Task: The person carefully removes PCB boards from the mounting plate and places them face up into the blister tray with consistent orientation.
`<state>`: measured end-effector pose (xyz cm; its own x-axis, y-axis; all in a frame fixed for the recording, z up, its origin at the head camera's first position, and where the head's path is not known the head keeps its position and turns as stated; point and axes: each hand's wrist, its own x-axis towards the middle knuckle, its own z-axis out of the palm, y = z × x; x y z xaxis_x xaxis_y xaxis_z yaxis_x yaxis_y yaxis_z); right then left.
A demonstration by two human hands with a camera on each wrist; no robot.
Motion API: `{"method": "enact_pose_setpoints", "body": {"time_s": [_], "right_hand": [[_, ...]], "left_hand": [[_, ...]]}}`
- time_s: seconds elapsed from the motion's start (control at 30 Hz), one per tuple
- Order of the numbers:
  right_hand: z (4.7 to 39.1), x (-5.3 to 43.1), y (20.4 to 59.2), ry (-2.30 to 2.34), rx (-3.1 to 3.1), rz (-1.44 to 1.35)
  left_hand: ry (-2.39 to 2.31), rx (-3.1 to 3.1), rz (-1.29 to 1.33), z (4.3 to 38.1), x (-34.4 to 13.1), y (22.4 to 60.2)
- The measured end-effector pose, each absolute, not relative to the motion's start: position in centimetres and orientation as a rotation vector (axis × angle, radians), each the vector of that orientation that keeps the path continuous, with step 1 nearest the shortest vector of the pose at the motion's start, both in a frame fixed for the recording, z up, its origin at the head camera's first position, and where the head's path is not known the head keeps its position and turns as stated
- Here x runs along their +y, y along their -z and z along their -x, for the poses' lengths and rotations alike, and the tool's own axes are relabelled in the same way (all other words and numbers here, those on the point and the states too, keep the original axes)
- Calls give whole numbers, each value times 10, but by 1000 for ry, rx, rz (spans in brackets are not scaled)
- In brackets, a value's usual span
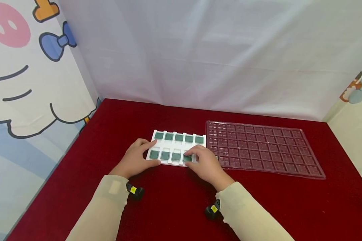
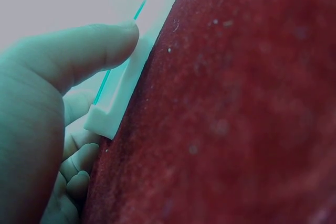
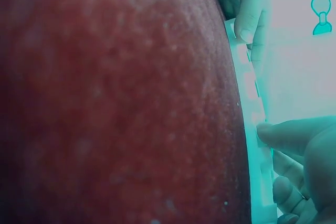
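Observation:
A white tray (image 1: pixel 172 145) with two rows of square pockets lies on the table, thin dark-green square pieces sitting in its pockets. My left hand (image 1: pixel 137 158) grips the tray's left end; in the left wrist view its thumb (image 2: pixel 107 48) lies over the front edge and the other fingers curl beside the end. With thumb and fingers, my right hand (image 1: pixel 205 164) pinches a green square piece (image 1: pixel 187 158) at the fourth pocket of the near row. That hand hides the near row's last pocket. In the right wrist view the right thumb (image 3: pixel 286 135) is at the tray's front edge.
A clear plastic tray (image 1: pixel 265 147) with many square compartments lies to the right, its left edge close to the white tray. Dark red cloth (image 1: pixel 175 204) covers the table. A white curtain (image 1: pixel 199 60) hangs behind, and a cartoon-printed one (image 1: pixel 27 60) hangs at the left.

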<state>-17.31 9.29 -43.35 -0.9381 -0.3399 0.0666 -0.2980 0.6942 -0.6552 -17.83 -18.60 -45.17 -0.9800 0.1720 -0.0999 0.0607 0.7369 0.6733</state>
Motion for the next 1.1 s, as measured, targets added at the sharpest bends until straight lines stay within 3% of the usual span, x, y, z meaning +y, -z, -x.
{"method": "enact_pose_setpoints", "body": {"time_s": [1.1], "right_hand": [[171,92,431,1143,2852,514]], "left_hand": [[-1087,2774,-198,176,-186,449]]}}
